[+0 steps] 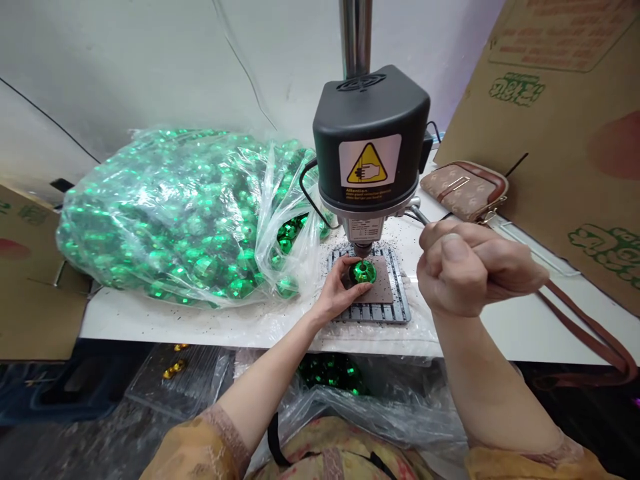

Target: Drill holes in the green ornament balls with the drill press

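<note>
A white table (520,337) stands before a pale wall (125,67).

One green ball (363,272) between the left fingers (341,265), one drill press (370,147) right above them. One lever (419,211) at the right fingers (453,257), one purse (463,190) just beyond. Cardboard boxes (560,160): two, one out past each hand's fingers. Bagged green balls (165,220) left of the left fingers? lol, lost count.

Passage lies along the tabletop (145,321) before the bag (165,220), while the drill head (370,127) overhangs the base plate (402,303).
</note>
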A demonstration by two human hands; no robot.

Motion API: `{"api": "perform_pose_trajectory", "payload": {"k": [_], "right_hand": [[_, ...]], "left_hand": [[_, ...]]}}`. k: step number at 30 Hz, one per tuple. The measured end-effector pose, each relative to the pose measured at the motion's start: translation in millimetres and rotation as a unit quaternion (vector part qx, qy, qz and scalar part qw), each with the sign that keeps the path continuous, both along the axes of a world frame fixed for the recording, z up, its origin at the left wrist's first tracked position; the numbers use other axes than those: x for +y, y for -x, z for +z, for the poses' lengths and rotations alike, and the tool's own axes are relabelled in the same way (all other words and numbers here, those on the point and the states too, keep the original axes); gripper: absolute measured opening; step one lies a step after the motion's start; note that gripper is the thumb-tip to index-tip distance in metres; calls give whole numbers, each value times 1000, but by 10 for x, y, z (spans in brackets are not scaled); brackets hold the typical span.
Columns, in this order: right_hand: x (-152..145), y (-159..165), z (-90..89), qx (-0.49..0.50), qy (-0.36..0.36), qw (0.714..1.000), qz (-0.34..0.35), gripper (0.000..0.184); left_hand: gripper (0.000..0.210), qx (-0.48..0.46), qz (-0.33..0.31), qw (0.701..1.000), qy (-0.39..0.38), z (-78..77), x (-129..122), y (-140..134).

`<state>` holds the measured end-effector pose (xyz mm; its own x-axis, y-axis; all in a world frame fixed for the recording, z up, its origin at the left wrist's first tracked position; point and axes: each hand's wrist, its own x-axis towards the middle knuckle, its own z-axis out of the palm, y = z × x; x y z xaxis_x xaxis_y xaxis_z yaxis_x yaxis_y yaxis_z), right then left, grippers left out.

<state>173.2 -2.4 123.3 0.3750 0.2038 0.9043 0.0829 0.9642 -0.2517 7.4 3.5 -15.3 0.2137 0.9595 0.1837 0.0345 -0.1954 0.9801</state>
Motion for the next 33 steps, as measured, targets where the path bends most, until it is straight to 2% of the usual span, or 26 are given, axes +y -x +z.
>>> {"api": "perform_pose_trajectory", "payload": {"k": [12, 15, 19, 21, 23, 25, 27, 30, 31, 33], "right_hand": [[-8, 9, -133, -2, -27, 1000, -15, 45], [-48, 57, 50, 35, 20, 999, -9, 49], [-7, 87, 519, 84, 135, 987, -14, 46], [64, 74, 714, 81, 181, 980, 16, 46], [138, 54, 823, 86, 204, 975, 30, 46], [187, 37, 852, 84, 209, 974, 32, 46], [207, 28, 838, 74, 199, 977, 31, 46], [206, 22, 807, 68, 183, 980, 29, 46], [205, 22, 803, 72, 181, 980, 33, 46], [206, 23, 802, 79, 178, 980, 42, 45]], "left_hand": [[66, -6, 13, 1000, 7, 23, -10, -18], [66, -10, 13, 1000, 8, 18, -13, -20], [62, -12, 20, 1000, 14, 25, -17, -40], [59, -1, 45, 999, 9, 54, -30, -50], [55, 21, 88, 996, -8, 103, -80, -43], [49, 57, 131, 989, -41, 158, -202, -4], [42, 100, 126, 982, -97, 188, -427, 77], [41, 183, 17, 958, -221, 129, -930, 261], [43, 224, -25, 937, -268, 80, -1109, 332], [45, 317, -92, 876, -352, -35, -1403, 475]]}}
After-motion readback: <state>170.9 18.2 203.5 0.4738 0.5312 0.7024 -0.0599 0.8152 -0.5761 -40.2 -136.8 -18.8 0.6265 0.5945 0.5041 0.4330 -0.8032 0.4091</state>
